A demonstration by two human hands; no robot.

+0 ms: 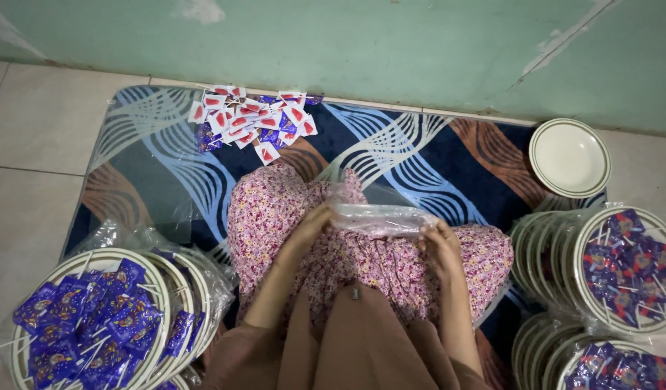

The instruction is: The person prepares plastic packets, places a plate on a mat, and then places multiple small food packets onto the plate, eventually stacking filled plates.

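A clear plastic bag (380,219) lies crosswise above the person's lap, over a pink floral skirt (376,253), held at both ends. The left hand (312,220) pinches the bag's left end between thumb and fingers; the right hand (440,242) grips the right end, fingers curled and pressed together on the plastic. I cannot tell whether anything is inside the bag.

The person sits on one rug (434,155) of navy, pale blue and brown swirls, laid on a tiled floor (29,144) against a green wall (362,43). At the rug's far edge lies one loose pile of small red-and-white and purple sachets (250,121), too many to count. One bare white plate (570,157) rests at the rug's right corner. Left of the person stands one stack of bagged plates (101,325) topped with purple sachets; to the right are two such stacks (607,271), one nearer than the other.
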